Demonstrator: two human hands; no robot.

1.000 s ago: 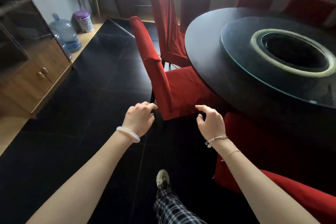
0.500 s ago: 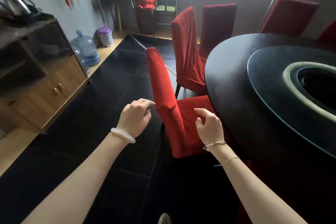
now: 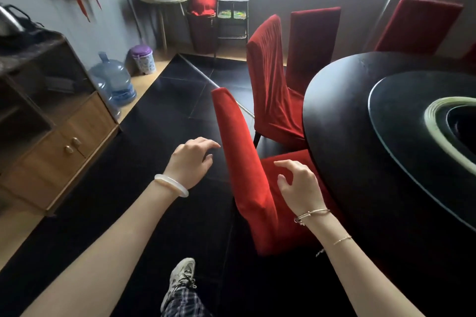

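The left hand [image 3: 192,162] and right hand [image 3: 298,183] are closer to the red chair [image 3: 242,162] than a moment ago. One is on each side of its back, fingers loosely bent and holding nothing, so a grab looks near. The red chair stands upright in a soft cloth cover, its seat tucked partly under the round black worktop [image 3: 342,116] — other chairs [image 3: 270,80] stand behind.

Home dining room: round black table [image 3: 342,121], red-covered chairs [image 3: 270,80], wooden sideboard [image 3: 64,141], water jugs [image 3: 116,80].
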